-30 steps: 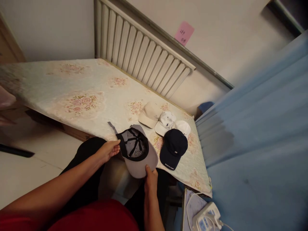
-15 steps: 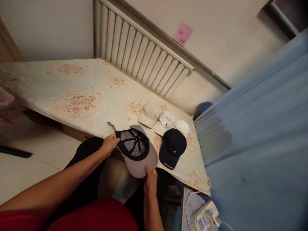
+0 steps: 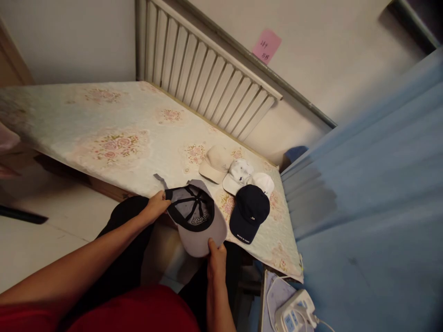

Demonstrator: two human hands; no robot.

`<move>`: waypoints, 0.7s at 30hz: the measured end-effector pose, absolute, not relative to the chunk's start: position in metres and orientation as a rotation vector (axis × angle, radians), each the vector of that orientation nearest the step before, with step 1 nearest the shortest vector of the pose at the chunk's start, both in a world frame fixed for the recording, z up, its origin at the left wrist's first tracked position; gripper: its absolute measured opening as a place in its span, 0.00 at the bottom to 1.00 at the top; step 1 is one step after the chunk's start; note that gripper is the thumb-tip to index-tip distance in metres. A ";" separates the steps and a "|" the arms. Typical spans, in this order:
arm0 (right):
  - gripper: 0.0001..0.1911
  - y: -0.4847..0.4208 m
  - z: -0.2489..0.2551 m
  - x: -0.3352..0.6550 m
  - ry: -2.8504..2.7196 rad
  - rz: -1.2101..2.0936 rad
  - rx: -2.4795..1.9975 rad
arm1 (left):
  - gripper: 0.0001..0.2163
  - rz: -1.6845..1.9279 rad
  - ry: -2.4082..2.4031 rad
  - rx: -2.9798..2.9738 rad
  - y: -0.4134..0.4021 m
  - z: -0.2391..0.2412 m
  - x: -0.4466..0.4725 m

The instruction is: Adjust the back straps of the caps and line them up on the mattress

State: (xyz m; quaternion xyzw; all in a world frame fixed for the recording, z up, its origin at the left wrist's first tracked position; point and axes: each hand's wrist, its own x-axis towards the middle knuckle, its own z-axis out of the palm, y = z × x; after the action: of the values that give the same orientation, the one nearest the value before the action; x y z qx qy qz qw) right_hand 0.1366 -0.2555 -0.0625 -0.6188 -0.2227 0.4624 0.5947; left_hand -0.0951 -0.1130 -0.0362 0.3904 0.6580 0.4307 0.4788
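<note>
A grey baseball cap is held upside down over my lap, its dark sweatband and taped seams showing inside. My left hand is closed on the back edge of the cap, near a loose strap end. With the thumb on top of the brim, my right hand pinches the front; its other fingers are hidden below. Just right of the grey cap lies a navy cap. Behind it on the bed sit a beige cap, a white cap with a small dark logo and another white cap.
The caps lie on a bed with a floral cover. A radiator runs along the wall behind. At right hangs a blue curtain. A power strip with cords stands on a small table at lower right.
Both hands keep hold of the grey cap, which has hardly moved. The view has shifted very slightly; the other caps stay where they were.
</note>
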 end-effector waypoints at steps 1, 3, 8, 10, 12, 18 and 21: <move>0.20 -0.255 -0.063 0.138 -0.534 1.061 -1.444 | 0.10 1.059 1.588 0.945 -0.113 -0.037 -0.096; 0.20 -0.255 -0.065 0.140 -0.551 1.052 -1.441 | 0.09 1.074 1.552 0.931 -0.114 -0.038 -0.097; 0.25 -0.252 -0.068 0.149 -0.515 1.099 -1.418 | 0.10 1.088 1.454 0.914 -0.115 -0.042 -0.096; 0.25 -0.251 -0.069 0.151 -0.535 1.099 -1.428 | 0.11 1.089 1.423 0.907 -0.115 -0.044 -0.096; 0.26 -0.250 -0.068 0.152 -0.559 1.079 -1.454 | 0.12 1.089 1.399 0.900 -0.115 -0.044 -0.096; 0.26 -0.243 -0.056 0.154 -0.608 1.036 -1.545 | 0.14 1.093 1.360 0.887 -0.114 -0.043 -0.093; 0.29 -0.235 -0.046 0.155 -0.632 1.034 -1.504 | 0.14 1.109 1.357 0.898 -0.114 -0.039 -0.090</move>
State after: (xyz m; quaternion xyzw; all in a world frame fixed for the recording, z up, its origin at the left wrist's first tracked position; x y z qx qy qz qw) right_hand 0.1548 -0.2351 -0.0459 -0.6406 -0.2690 0.4402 0.5687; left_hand -0.0898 -0.1137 -0.0390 0.3798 0.5742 0.4691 0.5532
